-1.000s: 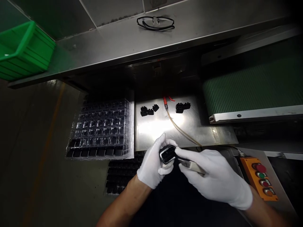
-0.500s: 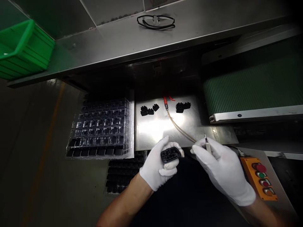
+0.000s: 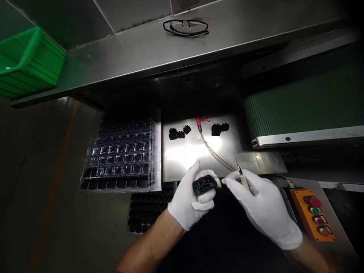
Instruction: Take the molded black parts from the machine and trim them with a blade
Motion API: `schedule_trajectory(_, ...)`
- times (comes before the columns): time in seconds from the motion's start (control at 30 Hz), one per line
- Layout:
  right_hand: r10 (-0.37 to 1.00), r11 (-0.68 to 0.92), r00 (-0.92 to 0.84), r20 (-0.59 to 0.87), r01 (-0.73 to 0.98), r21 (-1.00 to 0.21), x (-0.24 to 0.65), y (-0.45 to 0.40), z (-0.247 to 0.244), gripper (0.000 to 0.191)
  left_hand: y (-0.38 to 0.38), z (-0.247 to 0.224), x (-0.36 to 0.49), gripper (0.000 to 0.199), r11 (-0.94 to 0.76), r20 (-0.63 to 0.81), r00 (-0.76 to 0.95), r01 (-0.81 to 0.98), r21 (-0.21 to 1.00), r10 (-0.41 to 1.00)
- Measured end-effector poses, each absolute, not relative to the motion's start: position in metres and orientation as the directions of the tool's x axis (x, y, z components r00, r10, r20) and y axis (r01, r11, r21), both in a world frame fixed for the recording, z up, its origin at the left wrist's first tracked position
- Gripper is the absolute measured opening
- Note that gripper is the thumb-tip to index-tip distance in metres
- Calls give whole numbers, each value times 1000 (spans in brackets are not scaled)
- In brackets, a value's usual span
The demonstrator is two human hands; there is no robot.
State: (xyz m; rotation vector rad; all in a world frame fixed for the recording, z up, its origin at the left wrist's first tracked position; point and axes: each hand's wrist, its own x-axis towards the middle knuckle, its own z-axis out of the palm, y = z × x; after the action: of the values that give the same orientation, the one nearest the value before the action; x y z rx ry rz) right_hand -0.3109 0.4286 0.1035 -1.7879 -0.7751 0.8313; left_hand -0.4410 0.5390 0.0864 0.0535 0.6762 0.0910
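The gloved left hand [image 3: 191, 201] pinches a black multi-hole connector [image 3: 204, 185] between thumb and fingers, holes facing up, just above the near edge of the steel counter [image 3: 182, 155]. The gloved right hand [image 3: 263, 206] is closed around a thin pointed tool [image 3: 241, 176], tip up, beside the connector

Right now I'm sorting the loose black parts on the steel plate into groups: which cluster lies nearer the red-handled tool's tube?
Both flank the tube, but the right cluster has two parts against three in the left cluster, which sits slightly closer to it.
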Motion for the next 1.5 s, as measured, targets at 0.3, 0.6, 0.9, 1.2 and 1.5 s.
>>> schedule_trajectory(0.3,819,-274,554,-147,153,-950,-312,426,99,27,539,85,-442,62,993,-637,763,-59,99,109)
schedule_trajectory(0.6,835,-212,545,-75,193,-958,-313,426,98,27,538,83,-443,58,996,-601,794,-55,75,89)
schedule_trajectory(0.9,840,-233,532,-104,181,-956,-313,424,95,25,535,78,-444,73,997,-562,825,-49,53,70)
schedule_trajectory(1.2,801,-392,528,-284,104,-914,-317,417,81,32,529,83,-442,23,916,-663,681,-28,400,310)
schedule_trajectory(1.5,686,-451,623,-375,-40,-892,-306,399,70,30,538,53,-425,67,533,-670,596,427,731,442)
